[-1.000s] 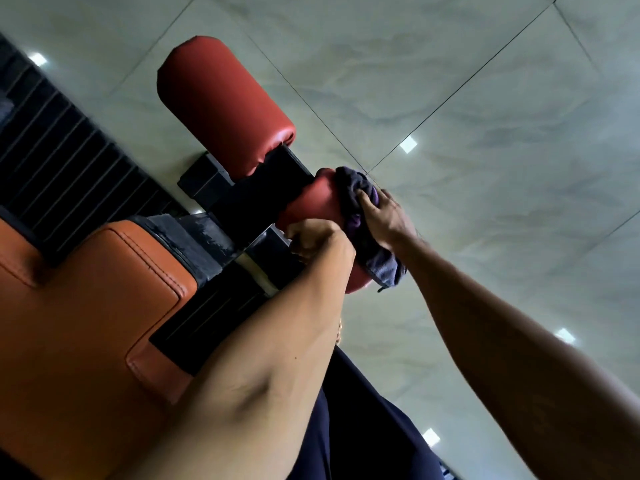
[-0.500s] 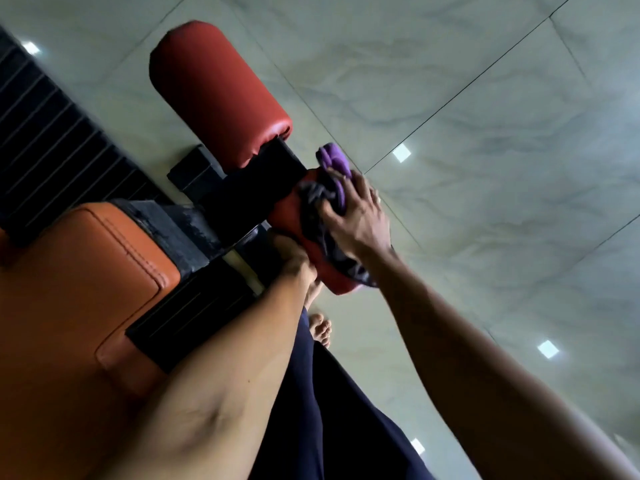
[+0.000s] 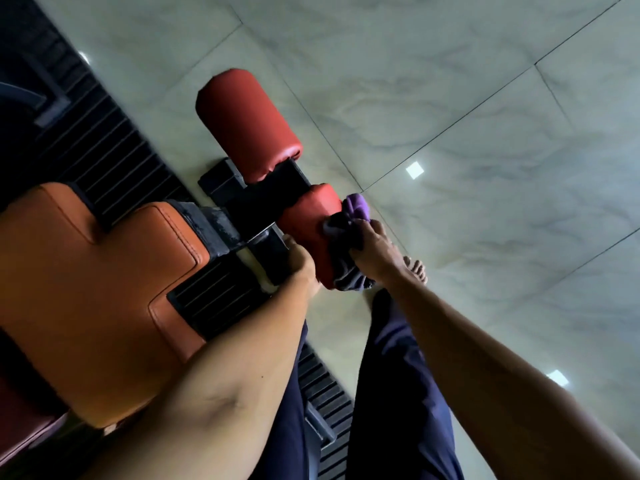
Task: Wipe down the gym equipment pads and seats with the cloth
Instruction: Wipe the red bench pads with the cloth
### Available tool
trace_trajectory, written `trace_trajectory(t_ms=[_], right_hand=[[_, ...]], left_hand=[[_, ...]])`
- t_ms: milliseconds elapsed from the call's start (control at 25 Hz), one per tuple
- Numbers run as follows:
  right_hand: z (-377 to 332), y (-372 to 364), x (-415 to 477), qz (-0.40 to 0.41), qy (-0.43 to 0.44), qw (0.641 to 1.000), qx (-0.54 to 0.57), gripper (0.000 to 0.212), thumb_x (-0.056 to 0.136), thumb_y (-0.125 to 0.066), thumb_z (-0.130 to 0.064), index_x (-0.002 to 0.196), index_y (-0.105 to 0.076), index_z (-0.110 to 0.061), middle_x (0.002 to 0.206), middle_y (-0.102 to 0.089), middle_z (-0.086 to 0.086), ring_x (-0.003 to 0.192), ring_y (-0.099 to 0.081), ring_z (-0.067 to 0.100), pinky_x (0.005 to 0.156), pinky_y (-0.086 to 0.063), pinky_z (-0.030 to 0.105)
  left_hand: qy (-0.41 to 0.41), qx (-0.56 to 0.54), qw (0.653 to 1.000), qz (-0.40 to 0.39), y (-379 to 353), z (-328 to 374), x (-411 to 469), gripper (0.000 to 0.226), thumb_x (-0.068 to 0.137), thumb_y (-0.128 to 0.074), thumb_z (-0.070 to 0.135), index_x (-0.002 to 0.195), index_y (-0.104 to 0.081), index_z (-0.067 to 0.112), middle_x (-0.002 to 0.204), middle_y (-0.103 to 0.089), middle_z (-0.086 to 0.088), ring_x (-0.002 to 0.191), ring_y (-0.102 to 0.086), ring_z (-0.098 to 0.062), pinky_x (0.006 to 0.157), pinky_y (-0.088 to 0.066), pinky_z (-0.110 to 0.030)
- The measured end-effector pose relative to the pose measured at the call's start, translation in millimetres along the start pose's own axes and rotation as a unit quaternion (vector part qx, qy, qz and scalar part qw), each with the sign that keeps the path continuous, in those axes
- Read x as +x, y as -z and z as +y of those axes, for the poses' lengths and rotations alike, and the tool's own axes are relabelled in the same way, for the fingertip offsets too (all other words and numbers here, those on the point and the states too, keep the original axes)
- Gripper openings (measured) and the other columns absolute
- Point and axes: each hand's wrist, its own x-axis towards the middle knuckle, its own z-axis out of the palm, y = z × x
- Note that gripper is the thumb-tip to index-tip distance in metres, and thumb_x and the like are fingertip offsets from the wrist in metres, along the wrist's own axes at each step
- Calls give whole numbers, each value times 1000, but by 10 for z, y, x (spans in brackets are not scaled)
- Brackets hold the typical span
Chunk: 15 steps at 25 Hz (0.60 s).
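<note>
Two red roller pads stick out of a black bench frame [image 3: 263, 199]. The far roller [image 3: 247, 124] is bare. On the near roller [image 3: 311, 223] lies a purple and grey cloth [image 3: 349, 220], pressed onto its right end by my right hand [image 3: 375, 252], whose fingers curl over the cloth. My left hand [image 3: 299, 263] grips the near roller's left end by the frame. The orange seat pad [image 3: 93, 282] fills the left of the view.
Black ribbed rubber matting [image 3: 104, 150] runs under the bench. Pale glossy floor tiles [image 3: 485, 168] spread to the right. My dark trouser legs [image 3: 398, 393] and a bare foot [image 3: 417, 270] are below the near roller.
The camera has pulled back, so the bench looks smaller. My right hand has slid the cloth along the near roller toward its right end. My left hand stays at the roller's left end.
</note>
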Motion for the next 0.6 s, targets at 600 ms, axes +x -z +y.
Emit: trace_trajectory(t_ms=[600], right_hand=[[-618, 1129, -353, -65, 129, 988, -53, 72, 90, -57, -16, 155, -32, -34, 149, -36, 4, 113, -61, 38, 81, -46, 39]], left_hand=[[-174, 105, 977, 73, -491, 808, -1629, 57, 105, -35, 47, 138, -54, 4, 140, -56, -17, 124, -56, -36, 106, -44, -45]])
